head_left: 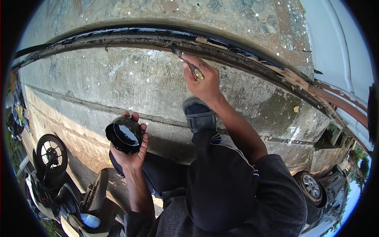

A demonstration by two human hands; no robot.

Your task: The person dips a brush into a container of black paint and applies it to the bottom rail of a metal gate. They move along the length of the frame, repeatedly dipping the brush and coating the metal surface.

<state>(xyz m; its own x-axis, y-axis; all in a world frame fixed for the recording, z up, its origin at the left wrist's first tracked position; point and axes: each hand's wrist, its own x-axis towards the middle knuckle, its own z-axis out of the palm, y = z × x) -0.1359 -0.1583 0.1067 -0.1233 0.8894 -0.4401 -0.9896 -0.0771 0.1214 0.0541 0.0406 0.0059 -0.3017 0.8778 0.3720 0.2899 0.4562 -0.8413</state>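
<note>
The right hand (202, 79) pinches the brush (177, 50), fingers closed around its handle, with the bristles at the lower edge of the long dark beam (150, 38); they seem to touch it, though the dark tip is hard to make out. The left hand (133, 157) cups the can (123, 135) from below and the side, fingers part-curled against its wall, with glossy black paint (128, 134) inside. The can is well apart from the beam, over the concrete (146, 87). A sandal (198, 114) lies between the hands, just below the right one. A wheel (51, 157) stands at far left.
</note>
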